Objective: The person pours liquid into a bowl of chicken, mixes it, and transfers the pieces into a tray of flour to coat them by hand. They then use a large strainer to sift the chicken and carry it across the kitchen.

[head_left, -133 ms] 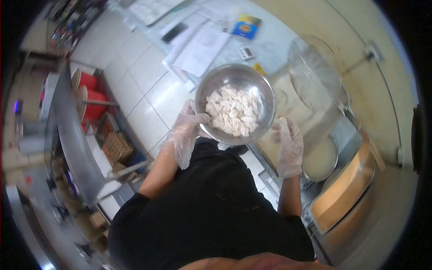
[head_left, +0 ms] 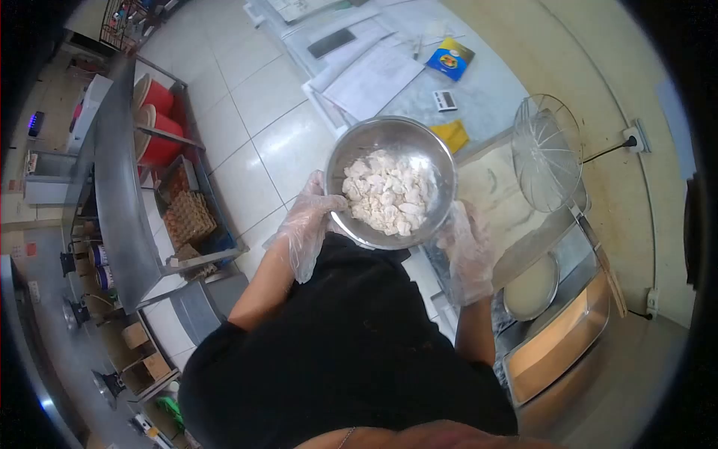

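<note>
A stainless steel mixing bowl (head_left: pixel 348 153) is held up in front of my body. Inside it lie flour-coated pale pieces (head_left: pixel 385 191), perhaps chicken, with loose flour at the bowl's right side. My left hand (head_left: pixel 307 217), in a clear plastic glove, grips the bowl's left rim, thumb on the edge and fingers underneath. At the right rim is my right hand (head_left: pixel 470 251), also gloved, its fingers curled against the bowl and partly hidden by the loose plastic. Just beyond it is a wide tray (head_left: pixel 516 251) of white flour.
A wire skimmer (head_left: pixel 550 153) rests over the flour tray. A round pan of pale liquid (head_left: pixel 532 288) and a rectangular pan of orange-tan contents (head_left: pixel 561 337) stand at right. Papers (head_left: pixel 374 78) and a blue-yellow packet (head_left: pixel 450 58) lie on the table. Red buckets (head_left: pixel 155 138) sit on the left rack.
My right hand has come in from beside the bowl to its right rim. The view has shifted slightly and is sharper. My left hand keeps its hold.
</note>
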{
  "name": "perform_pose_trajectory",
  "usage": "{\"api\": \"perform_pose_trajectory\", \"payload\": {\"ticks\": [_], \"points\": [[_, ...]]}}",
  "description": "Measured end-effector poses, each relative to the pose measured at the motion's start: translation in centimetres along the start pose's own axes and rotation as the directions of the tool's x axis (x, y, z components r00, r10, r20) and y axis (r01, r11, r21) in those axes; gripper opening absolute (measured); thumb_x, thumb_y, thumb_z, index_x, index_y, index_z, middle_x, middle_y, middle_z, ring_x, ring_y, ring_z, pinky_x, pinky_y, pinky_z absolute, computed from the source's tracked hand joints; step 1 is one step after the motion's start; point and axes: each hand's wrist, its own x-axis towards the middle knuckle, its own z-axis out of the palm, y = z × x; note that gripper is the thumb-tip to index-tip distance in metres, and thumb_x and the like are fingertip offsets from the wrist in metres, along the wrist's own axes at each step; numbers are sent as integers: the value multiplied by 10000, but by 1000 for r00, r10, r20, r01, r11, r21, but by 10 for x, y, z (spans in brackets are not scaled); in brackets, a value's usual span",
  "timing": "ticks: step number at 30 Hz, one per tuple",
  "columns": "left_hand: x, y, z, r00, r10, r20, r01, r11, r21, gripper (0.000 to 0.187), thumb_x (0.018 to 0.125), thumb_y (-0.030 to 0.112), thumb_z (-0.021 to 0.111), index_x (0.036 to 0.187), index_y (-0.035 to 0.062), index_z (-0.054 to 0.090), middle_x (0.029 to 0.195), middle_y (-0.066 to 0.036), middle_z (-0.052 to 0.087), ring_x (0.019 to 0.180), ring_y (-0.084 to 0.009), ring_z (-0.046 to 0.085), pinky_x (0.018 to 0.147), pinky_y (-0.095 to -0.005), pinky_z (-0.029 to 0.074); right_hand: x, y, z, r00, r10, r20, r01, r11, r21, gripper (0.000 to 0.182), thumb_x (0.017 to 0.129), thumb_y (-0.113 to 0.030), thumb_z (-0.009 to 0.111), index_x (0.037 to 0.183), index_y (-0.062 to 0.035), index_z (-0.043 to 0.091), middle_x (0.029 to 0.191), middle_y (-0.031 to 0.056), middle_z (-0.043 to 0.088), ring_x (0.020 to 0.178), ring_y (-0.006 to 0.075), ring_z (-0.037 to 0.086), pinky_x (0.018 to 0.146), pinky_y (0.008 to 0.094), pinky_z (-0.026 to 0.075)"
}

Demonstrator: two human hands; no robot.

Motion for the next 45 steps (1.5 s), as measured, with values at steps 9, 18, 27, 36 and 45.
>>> {"api": "perform_pose_trajectory", "payload": {"ticks": [9,18,27,36,45], "points": [[-72,-77,-37,999,30,-31,-36,975,-221,682,769,-62,620,1414,11,410,1237,-188,598,1019,-284,678,763,-379,645,-20,89,-42,987,-121,101,143,958,-247,330,1068,-318,570,1211,-41,678,914,6,660,707,54,560,583,214,443],[-149,-81,-58,944,-222,-243,236,971,30,560,791,27,667,1309,31,455,1205,-177,591,1006,-316,668,720,-409,655,-128,135,-94,992,69,103,-10,873,-488,391,1008,-356,637,1157,-2,707,860,38,671,699,102,563,628,287,469],[-351,-267,117,821,-201,-535,85,968,-234,495,772,17,662,1230,43,475,1133,-143,600,957,-281,687,648,-422,667,-64,219,-365,744,501,442,1,661,-751,420,976,-391,666,1117,0,728,826,69,707,695,134,591,649,313,476],[-513,-398,83,501,-392,-772,-208,811,-546,590,793,-16,622,1354,49,451,1216,-175,602,1011,-307,703,695,-473,675,-52,295,-305,483,771,415,609,45,-792,594,963,-475,588,1304,5,664,1075,145,761,1059,261,670,963,396,485],[-723,-661,-127,325,-521,-789,-685,446,-577,509,804,-26,614,1281,70,463,1193,-152,643,984,-292,710,652,-462,647,-267,579,-104,370,839,399,823,-96,-560,504,1029,-395,466,1300,-13,651,1172,165,734,1123,290,665,1018,417,492]]}}
